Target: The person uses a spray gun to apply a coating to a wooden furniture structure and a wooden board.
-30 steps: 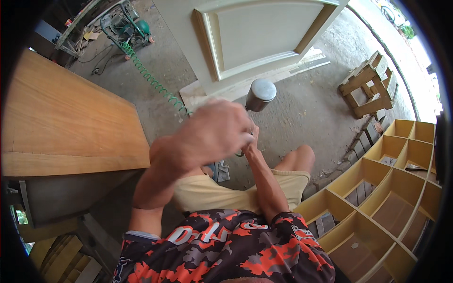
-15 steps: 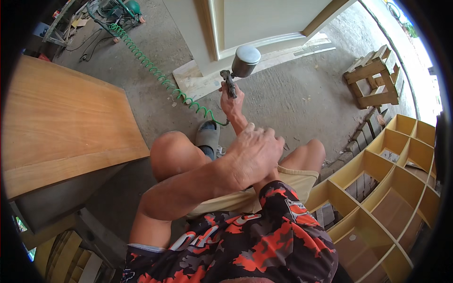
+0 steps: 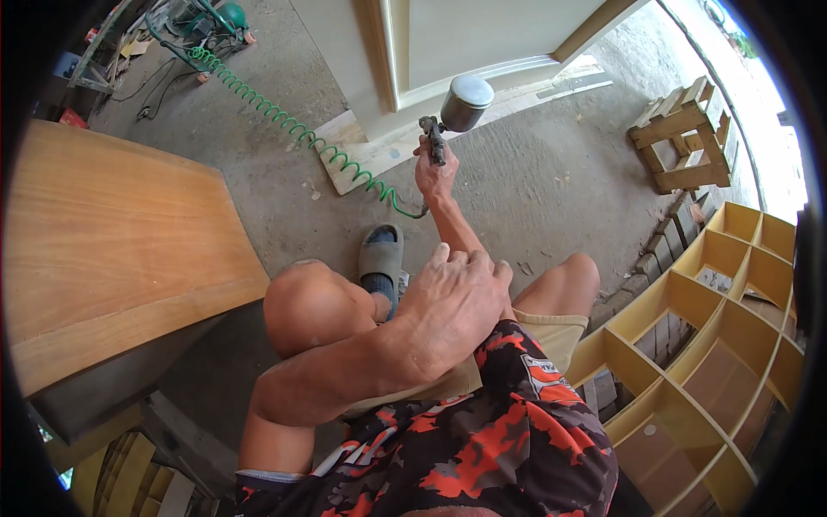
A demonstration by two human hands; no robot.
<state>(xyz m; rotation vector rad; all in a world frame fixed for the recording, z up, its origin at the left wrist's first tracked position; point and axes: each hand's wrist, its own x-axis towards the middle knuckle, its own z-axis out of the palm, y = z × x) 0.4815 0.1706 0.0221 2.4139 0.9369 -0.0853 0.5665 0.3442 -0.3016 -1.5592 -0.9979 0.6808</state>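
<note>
Spray gun (image 3: 436, 142) in the right hand (image 3: 436, 178), just in front of the pale door (image 3: 482, 43).
Fingers close round it, cup (image 3: 467, 103) uppermost, probably to avoid spills; the left hand (image 3: 457, 297), fingers half bent, lies over the right forearm (image 3: 459, 228), perhaps steadying it, grip unclear. Boards (image 3: 385, 158) under the door likely protect its edge.

Head view: fisheye camera worn on the person's head, aimed steeply downward past the camouflage-patterned shirt (image 3: 508, 439) at 6 o'clock and facing a panelled door (image 3: 491, 43) toward 12 o'clock. Left hand (image 3: 457, 302) recorded close to camera; air compressor (image 3: 228, 17), 11 o'clock, well off. Straight edges bow peripherally.
</note>
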